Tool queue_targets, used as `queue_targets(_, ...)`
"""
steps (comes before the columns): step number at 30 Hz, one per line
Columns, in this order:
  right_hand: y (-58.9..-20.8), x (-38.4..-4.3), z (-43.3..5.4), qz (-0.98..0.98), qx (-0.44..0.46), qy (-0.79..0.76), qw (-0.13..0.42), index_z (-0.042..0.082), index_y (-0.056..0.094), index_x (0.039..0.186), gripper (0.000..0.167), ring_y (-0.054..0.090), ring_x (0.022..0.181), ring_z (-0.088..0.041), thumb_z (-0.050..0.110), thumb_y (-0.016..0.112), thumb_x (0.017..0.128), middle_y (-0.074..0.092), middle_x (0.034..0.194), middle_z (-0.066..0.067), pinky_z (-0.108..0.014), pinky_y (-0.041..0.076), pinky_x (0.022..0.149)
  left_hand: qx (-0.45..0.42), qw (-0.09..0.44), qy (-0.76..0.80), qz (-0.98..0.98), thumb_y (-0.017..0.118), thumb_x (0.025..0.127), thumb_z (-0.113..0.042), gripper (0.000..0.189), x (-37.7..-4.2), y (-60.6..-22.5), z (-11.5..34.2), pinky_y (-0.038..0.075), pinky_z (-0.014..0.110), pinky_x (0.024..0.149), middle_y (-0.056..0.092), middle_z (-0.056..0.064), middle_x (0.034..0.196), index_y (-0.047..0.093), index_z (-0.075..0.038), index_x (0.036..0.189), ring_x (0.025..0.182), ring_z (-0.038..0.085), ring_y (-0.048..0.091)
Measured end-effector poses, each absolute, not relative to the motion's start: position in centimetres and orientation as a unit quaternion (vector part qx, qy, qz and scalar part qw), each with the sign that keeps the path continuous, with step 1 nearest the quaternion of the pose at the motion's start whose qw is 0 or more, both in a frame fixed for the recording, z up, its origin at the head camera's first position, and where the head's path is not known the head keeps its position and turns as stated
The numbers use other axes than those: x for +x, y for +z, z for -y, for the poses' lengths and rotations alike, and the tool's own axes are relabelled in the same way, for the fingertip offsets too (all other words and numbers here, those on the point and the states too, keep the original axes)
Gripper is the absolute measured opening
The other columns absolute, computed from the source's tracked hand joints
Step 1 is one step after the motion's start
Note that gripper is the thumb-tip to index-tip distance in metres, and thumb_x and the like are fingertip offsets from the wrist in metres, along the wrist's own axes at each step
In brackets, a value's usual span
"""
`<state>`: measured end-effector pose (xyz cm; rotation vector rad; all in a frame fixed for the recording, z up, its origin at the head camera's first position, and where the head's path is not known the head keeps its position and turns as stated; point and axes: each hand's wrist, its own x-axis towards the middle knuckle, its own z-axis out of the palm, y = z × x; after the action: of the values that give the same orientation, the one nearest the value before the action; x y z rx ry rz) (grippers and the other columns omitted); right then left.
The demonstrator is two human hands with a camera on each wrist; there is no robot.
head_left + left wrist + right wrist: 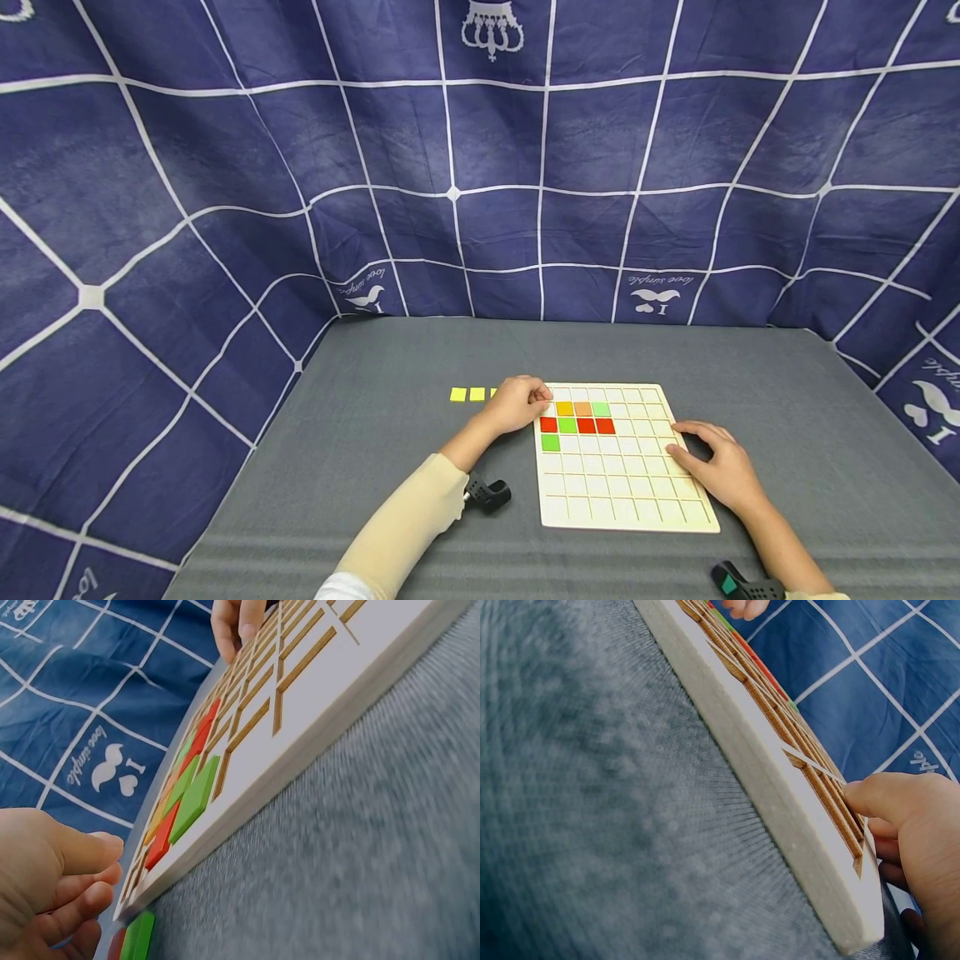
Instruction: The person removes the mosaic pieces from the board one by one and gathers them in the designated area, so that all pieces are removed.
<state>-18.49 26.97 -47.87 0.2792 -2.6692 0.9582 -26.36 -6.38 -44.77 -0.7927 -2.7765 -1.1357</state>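
A pale grid board (pixel 630 526) lies on the grey cloth. Square tiles fill some cells at its left: an amber tile (pixel 565 408), an orange tile (pixel 583 408), a pale green tile (pixel 601 409), several red and green ones below. My left hand (pixel 517 403) is at the board's upper left corner, fingers bent and thumb close to the forefinger; whether a tile is between them is hidden. Along the right edge, my right hand (pixel 716 467) holds the board, its thumb (pixel 870 796) on top and the other fingers at the side.
Yellow tiles (pixel 477 394) lie in a row left of the board, partly covered by the left hand. Low in the left wrist view, a loose green tile (pixel 140 935) sits against a red one beside the board. A blue curtain (pixel 495 167) with white lines stands behind.
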Motion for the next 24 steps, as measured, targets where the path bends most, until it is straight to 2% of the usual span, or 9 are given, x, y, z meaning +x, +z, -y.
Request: queue_targets(24,-47.9,-18.5,-27.0,0.925,0.100,0.335,0.148,0.003,0.067,0.115,0.036,0.048,0.117,-0.043,0.026,0.074,0.088,0.060,0.122,-0.024,-0.059,0.034,0.092,-0.242,-0.004,-0.321,0.915,0.076,0.086,-0.019,0.015,-27.2,-45.2,3.6,0.045,0.021,0.075,0.061,-0.003,0.088,0.071,-0.010,0.097,0.081,0.008,0.056)
